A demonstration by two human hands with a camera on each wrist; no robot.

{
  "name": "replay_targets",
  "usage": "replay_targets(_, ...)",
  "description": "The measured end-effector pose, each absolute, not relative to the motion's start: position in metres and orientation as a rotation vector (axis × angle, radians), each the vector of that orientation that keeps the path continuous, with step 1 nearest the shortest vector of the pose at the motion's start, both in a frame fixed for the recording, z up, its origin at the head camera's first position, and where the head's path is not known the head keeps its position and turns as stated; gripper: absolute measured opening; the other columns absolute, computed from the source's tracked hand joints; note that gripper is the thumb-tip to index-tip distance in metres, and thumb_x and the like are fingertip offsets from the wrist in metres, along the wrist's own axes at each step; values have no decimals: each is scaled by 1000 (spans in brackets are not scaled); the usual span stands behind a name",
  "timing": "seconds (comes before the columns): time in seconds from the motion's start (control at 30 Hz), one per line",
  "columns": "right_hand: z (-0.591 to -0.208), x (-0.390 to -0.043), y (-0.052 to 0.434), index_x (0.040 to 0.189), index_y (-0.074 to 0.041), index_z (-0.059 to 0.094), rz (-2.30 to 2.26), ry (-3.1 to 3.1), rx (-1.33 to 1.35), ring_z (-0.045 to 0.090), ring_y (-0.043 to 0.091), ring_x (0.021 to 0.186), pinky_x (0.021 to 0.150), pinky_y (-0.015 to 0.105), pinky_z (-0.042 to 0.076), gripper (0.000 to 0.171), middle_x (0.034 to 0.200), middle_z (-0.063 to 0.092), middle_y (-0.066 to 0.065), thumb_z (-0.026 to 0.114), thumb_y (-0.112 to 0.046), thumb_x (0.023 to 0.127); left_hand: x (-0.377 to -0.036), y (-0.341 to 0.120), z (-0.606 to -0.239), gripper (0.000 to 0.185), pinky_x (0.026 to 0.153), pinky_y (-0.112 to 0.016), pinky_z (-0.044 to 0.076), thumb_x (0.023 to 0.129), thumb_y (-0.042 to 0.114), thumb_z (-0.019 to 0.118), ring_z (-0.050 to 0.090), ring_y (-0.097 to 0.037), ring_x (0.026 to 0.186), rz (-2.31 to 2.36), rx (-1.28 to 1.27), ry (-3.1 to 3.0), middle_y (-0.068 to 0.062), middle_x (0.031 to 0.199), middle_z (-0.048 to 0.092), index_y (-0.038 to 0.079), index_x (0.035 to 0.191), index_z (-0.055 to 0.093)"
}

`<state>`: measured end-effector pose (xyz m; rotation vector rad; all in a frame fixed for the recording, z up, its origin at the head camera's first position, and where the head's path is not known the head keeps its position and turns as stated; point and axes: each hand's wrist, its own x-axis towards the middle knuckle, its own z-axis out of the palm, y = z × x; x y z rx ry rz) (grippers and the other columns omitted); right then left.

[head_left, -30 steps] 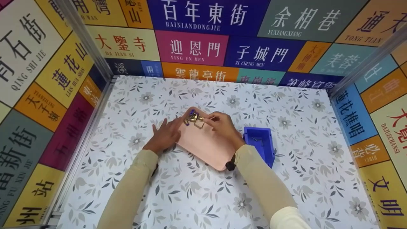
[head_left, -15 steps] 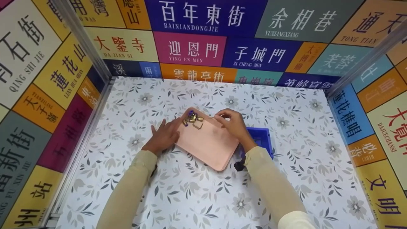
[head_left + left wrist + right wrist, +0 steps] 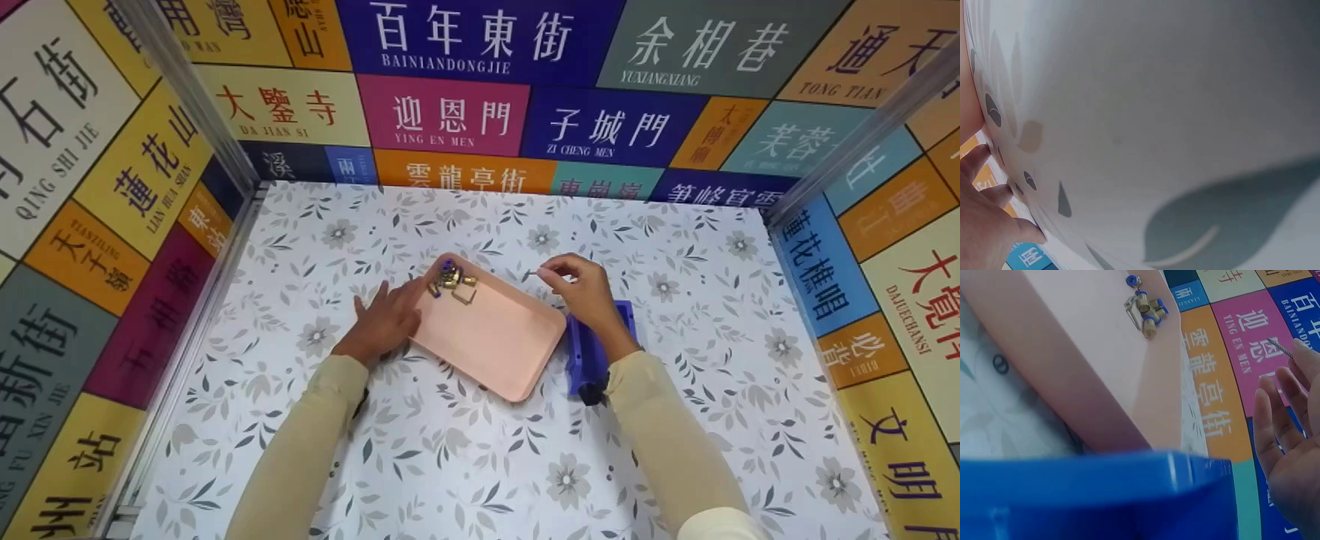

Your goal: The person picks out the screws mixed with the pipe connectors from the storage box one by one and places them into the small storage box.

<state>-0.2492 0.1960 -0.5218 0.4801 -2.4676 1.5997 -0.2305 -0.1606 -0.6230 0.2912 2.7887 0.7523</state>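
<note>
The right hand (image 3: 583,289) pinches a thin metal pin (image 3: 531,274) between thumb and fingertips, holding it above the floral tabletop (image 3: 465,465) just off the 2 o'clock edge of the pink tray (image 3: 495,341); in the right wrist view the pin (image 3: 1279,347) shows as a slim threaded rod poking out past the fingertips (image 3: 1303,354). It looks very light and stiff, smooth enough to slip or roll, so I judge a fingertip pinch near its middle to be the safe hold, since a grip at one end could let it swing. The left hand (image 3: 384,322) lies flat with its fingers straight, resting on the tabletop at 9 o'clock of the tray, fingertips touching the tray's rim. The tray holds a small cluster of brass fittings with blue rings (image 3: 450,279) and a bent metal clip, all gathered in its 11 o'clock corner; the rest of its floor is bare. A blue bin (image 3: 589,352) sits at 3 o'clock of the tray, just beside it and partly hidden under the right wrist; what it contains cannot be made out.
</note>
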Motion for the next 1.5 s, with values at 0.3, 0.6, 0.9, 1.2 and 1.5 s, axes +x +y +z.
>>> replay_targets(0.3,-520,-244,222,100,-1,77,1599,-2481,382,69,3,92,80,16,54,15,100,75,17,74,-15,95,-230,-162,-623,62,111,-81,-13,107,52,27,0,-45,158,763,265,2756,2,172,20,43,164,4)
replay_targets(0.6,-518,-239,243,102,0,76,1610,-2458,361,68,0,96,83,20,56,16,103,74,18,74,-14,95,-229,-162,-620,61,110,-82,-13,108,48,26,-1,-46,158,744,271,2748,4,172,17,44,164,2)
replay_targets(0.9,-519,-231,267,101,2,76,1586,-2445,354,68,0,96,82,18,55,15,104,73,18,74,-11,94,-229,-162,-621,60,110,-83,-10,108,51,26,0,-46,158,750,294,2762,4,172,19,42,164,5)
replay_targets(1.2,-524,-219,285,102,3,76,1596,-2487,259,67,0,96,83,16,55,18,106,73,18,75,-13,93,-229,-161,-622,58,111,-83,-8,109,52,25,6,-47,157,736,288,2797,3,170,24,49,162,3)
replay_targets(1.5,-529,-213,298,99,2,76,1594,-2464,261,67,0,95,82,17,55,14,103,74,18,75,-11,93,-230,-159,-621,59,112,-81,-12,108,56,22,1,-46,158,743,260,2770,5,172,20,48,162,2)
